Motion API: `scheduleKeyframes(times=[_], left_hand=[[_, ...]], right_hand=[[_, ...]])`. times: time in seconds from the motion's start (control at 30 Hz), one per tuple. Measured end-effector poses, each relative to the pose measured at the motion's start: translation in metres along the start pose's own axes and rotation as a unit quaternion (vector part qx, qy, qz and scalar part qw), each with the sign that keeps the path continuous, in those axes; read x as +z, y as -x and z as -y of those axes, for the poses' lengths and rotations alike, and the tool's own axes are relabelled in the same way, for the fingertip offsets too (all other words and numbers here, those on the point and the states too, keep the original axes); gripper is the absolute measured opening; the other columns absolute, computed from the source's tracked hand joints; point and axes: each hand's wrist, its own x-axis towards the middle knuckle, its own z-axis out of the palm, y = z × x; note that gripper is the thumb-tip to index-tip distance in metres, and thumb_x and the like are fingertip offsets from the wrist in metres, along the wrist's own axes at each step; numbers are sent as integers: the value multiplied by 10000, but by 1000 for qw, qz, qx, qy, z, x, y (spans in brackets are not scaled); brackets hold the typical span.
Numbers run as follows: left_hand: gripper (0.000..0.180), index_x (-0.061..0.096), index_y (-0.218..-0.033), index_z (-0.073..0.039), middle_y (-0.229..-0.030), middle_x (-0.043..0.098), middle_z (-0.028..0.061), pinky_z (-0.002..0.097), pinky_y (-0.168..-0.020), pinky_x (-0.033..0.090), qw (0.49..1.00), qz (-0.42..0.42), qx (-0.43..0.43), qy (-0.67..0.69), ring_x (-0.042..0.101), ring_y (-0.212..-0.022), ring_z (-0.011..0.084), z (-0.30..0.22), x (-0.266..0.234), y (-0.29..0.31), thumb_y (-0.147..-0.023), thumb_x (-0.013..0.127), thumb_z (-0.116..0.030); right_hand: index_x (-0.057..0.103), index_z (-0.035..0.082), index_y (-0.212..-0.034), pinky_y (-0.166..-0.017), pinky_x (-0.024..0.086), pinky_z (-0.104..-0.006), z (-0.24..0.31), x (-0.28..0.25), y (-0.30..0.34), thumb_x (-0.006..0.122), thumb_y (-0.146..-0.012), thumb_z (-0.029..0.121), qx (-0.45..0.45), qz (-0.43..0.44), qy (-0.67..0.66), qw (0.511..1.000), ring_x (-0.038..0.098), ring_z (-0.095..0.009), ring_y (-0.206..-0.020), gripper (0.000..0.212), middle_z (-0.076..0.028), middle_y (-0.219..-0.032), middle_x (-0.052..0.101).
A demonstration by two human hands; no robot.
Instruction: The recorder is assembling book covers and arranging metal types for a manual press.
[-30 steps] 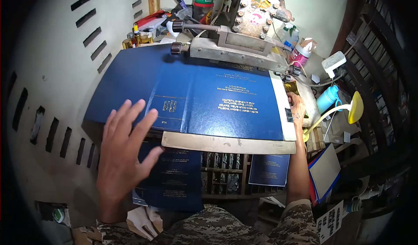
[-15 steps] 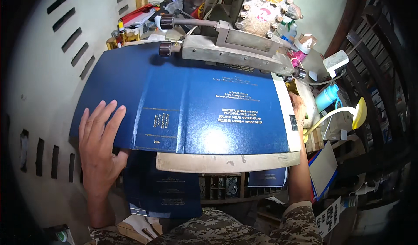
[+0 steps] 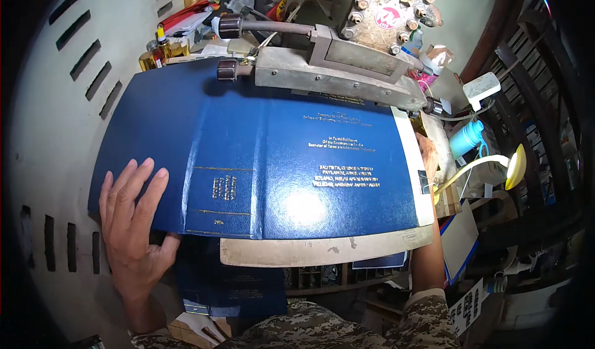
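A pale slotted wall runs along the left, and a metal press reaches over the far part of an unfolded blue cover with gold lettering. Beneath the cover, a pale board juts out on the near side. The left hand's grip pinches the cover's near-left edge, fingers slightly apart on top, thumb going under. The right hand sits just past the opposite edge, near a black clip; mostly hidden, its grip I cannot tell.

room over blue cover, press bar beyond
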Motion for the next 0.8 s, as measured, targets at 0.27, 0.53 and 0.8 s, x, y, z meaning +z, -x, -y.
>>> scheduleKeyframes(times=[0.27,0.53,0.8], left_hand=[[590,678,-1245,-83,-1190,660,133,464,-932,501,743,254,193,589,634,-1011,283,19,-33,53,-830,757,-495],[424,691,-1110,-56,-979,679,91,316,-769,490,169,583,63,792,600,-810,221,-71,58,180,-794,871,-275],[210,697,-1084,-58,-938,652,49,350,-691,457,342,562,116,744,535,-728,182,-81,96,204,-904,728,-161]], right_hand=[[746,15,-1088,-732,478,-360,12,1,0,683,-869,98,13,11,12,1000,576,-228,-756,242,-99,-826,657],[747,23,-1103,-758,482,-360,10,-3,3,690,-860,111,35,22,42,998,584,-231,-784,264,-106,-860,671],[747,25,-1115,-791,494,-371,12,0,2,694,-855,113,44,19,20,999,603,-238,-829,280,-108,-907,689]])
